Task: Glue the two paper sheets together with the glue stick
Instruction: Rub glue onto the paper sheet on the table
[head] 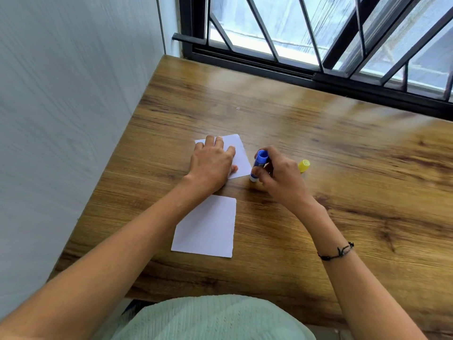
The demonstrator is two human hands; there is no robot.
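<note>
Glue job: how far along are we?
Done: the yellow cap is off, lying on the table. In hand: the left hand pins the far sheet; the right hand holds the glue stick beside it. Left: the near sheet lies apart, so joining remains.

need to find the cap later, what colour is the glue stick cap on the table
Yellow; the cap lies beside the right hand, clearest in the head view.

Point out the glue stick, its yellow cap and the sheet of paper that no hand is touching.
glue stick (260,160), head view, on the blue barrel near its upper end.
yellow cap (304,165), head view, on its top.
near paper sheet (207,227), head view, on the middle of the sheet.
</note>
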